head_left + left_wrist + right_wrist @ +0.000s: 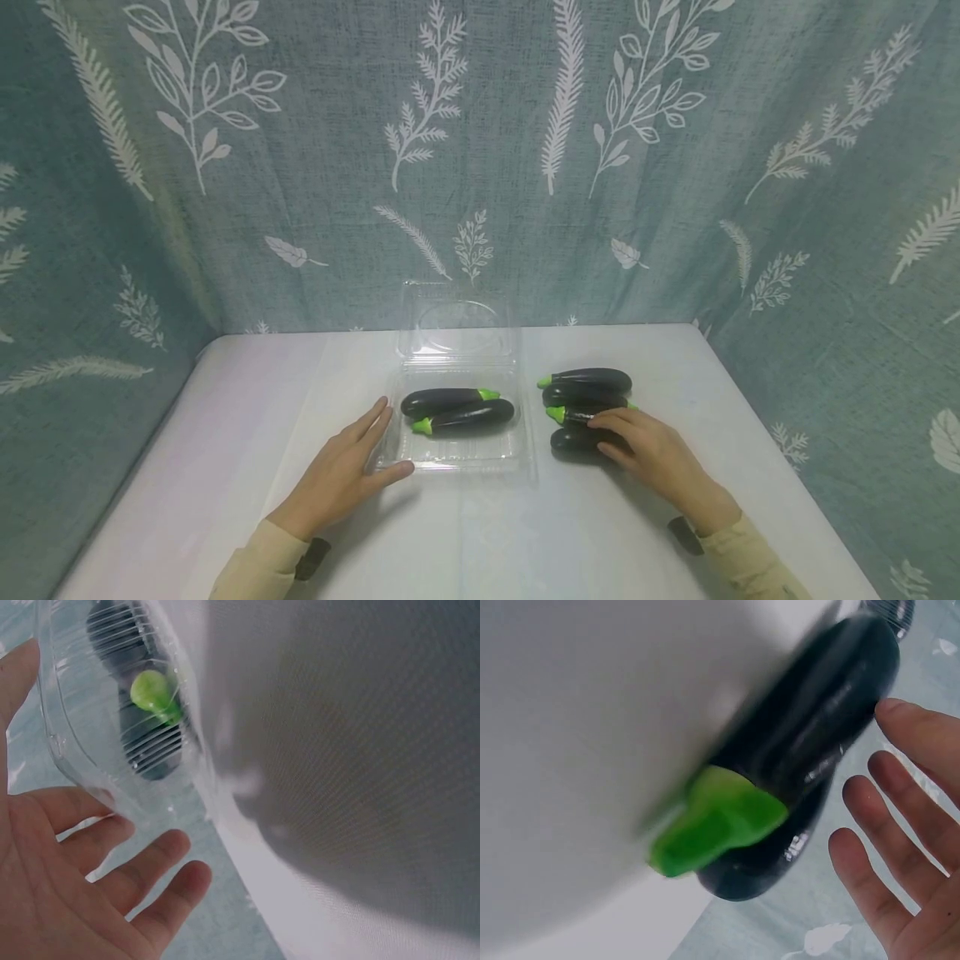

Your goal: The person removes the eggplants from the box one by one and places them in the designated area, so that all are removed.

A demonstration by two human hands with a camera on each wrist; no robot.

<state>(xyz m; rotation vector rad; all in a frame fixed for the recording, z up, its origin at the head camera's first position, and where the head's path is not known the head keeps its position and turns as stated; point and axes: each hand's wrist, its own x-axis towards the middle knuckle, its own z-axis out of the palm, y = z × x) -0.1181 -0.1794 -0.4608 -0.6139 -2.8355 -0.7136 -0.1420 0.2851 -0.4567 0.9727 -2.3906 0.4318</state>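
Two eggplants [447,402] in one container [468,450], four outside

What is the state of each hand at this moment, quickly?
Left hand: open, at the clear plastic clamshell container, holding nothing.
Right hand: open, at the eggplants, gripping none.
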